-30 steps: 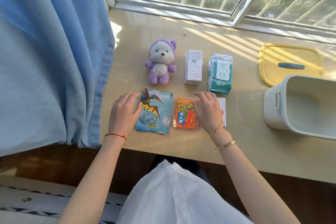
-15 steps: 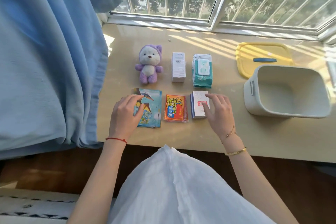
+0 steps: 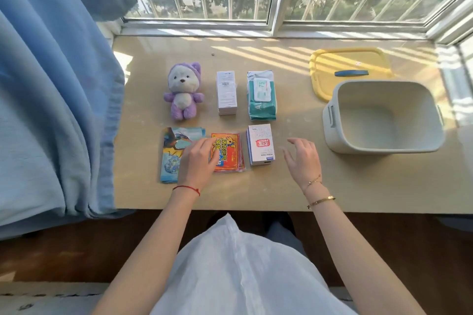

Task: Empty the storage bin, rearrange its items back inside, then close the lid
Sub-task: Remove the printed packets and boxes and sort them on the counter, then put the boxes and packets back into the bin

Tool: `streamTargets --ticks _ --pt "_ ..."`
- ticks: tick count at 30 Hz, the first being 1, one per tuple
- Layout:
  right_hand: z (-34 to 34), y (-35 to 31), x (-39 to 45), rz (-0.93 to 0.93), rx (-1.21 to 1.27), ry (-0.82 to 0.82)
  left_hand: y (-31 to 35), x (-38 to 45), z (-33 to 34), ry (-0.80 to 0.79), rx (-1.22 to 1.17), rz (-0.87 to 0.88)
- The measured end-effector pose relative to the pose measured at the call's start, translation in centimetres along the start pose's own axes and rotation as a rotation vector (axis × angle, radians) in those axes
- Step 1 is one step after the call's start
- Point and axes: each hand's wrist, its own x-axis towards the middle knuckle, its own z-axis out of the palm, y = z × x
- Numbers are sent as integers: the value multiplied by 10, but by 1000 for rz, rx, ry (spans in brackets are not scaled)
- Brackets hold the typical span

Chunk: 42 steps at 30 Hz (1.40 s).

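Bin is emptied, I'd say; refill not started yet. Storage bin (image 3: pixel 384 120) sits at the right end of the table (image 3: pixel 281 192), nothing inside, yellow lid (image 3: pixel 330 64) flat behind it twd the back right corner, touching or just behind the bin's far rim.

Items laid out in two rows, mid-table. Back row: purple plush (image 3: pixel 183 92), tall white box (image 3: pixel 226 92), wipes pack (image 3: pixel 261 96). Front row nr the front edge: blue card stack (image 3: pixel 170 153), orange packet stack (image 3: pixel 230 156), small white box (image 3: pixel 261 144).

L hand (image 3: pixel 197 161) lies across the seam btw the blue stack and the orange stack, fingers straight-ish, fingertips resting on the orange one; no grip I can see. R hand (image 3: pixel 303 158) hovers just right of the small white box, fingers spread and relaxed, holding nothing, apart from the box.

Step in hand, my read: squaring up the front row. Next probably needs a pinch on one item, small white box is closest to R, then carry right into the bin. Flat stacks could fan out if lifted loose.
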Motion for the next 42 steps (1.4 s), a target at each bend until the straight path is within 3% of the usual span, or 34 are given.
streamTargets --ticks 13,18,26,33,42 --pt "53 88 88 -46 6 -397 47 57 141 -132 -24 -325" --pt "88 95 99 -37 67 -484 43 62 181 -214 -47 -450" --pt "129 86 103 59 172 -626 37 57 214 -321 -155 -513" --pt "132 76 101 131 242 -615 39 59 209 -295 -288 -523" --pt "40 66 111 155 413 -310 107 96 150 -120 -301 -284"
